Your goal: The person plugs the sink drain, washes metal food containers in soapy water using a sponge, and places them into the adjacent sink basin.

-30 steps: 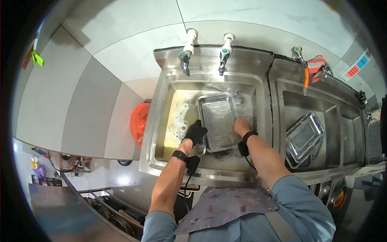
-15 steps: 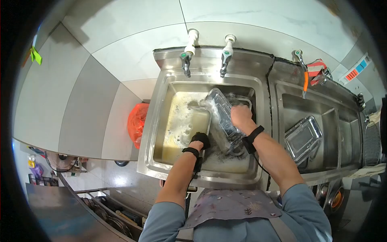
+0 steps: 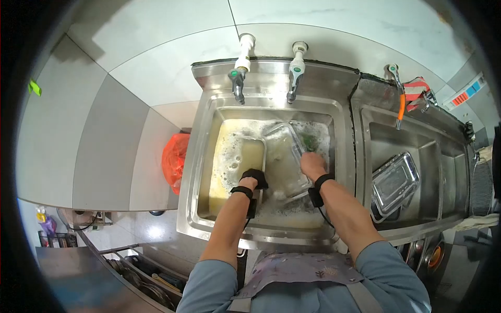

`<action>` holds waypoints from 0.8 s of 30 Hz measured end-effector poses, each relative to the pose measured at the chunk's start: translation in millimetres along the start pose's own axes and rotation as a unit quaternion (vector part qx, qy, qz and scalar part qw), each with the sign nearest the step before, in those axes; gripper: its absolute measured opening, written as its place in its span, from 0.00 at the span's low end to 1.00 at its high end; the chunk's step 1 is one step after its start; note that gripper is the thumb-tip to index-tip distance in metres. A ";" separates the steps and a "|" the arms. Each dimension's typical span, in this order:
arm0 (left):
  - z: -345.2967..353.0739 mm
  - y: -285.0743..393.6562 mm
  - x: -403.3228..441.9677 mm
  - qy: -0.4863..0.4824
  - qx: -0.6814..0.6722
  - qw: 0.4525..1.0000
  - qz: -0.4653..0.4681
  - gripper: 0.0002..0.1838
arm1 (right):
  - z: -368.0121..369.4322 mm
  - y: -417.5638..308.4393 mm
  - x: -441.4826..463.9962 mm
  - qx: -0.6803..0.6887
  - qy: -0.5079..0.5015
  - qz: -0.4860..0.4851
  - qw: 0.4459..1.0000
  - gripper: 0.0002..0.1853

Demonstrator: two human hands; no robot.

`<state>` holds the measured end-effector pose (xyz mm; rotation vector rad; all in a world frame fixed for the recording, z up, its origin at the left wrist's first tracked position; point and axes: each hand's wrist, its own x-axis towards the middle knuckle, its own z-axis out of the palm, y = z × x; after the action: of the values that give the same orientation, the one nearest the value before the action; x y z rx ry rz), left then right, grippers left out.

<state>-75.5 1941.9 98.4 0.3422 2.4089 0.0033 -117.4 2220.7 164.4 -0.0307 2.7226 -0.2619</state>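
My right hand (image 3: 313, 165) is closed on the right rim of a clear plastic container (image 3: 299, 143), which lies low in cloudy water. My left hand (image 3: 253, 180), with a black covering over its back, is at the right side of another rectangular container (image 3: 264, 156), full of yellowish water. The left fingers are hidden, so their grip does not show. Just above my right hand is a small green thing (image 3: 310, 142), too unclear to name. Both containers sit in the foamy water of a steel sink (image 3: 207, 112).
Two taps (image 3: 296, 78) stand over this sink. In the neighbouring basin (image 3: 396, 136) on the right lies another clear container (image 3: 395, 185), below a tap with an orange hose (image 3: 402, 107). A red plastic bag (image 3: 175, 163) is left of the sink.
The clear container under my right hand has gone from tilted and raised to lower and flatter, with cloudy water over it. My right hand has moved slightly down. The green thing has come into sight.
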 end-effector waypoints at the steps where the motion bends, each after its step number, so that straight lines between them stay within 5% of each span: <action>1: -0.2 -1.5 1.5 -0.003 0.002 1.000 0.002 0.13 | 1.7 0.8 4.8 -0.023 -0.040 0.010 0.999 0.12; 8: -9.2 4.7 9.1 0.028 -0.029 0.999 0.025 0.12 | 13.5 -3.0 5.2 0.004 -0.010 0.036 0.999 0.11; 18: -61.4 22.4 -13.8 0.110 -0.115 0.983 0.093 0.12 | -61.0 -11.6 -31.9 -0.022 0.046 -0.112 0.992 0.11; 24: -87.7 4.6 -44.5 0.063 -0.103 0.988 0.094 0.12 | -75.5 -8.9 -44.4 -0.055 0.128 -0.161 0.977 0.15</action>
<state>-98.7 1943.2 194.1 0.4830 2.4632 0.3676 -106.6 2228.0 251.4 -0.5072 2.9782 -0.2175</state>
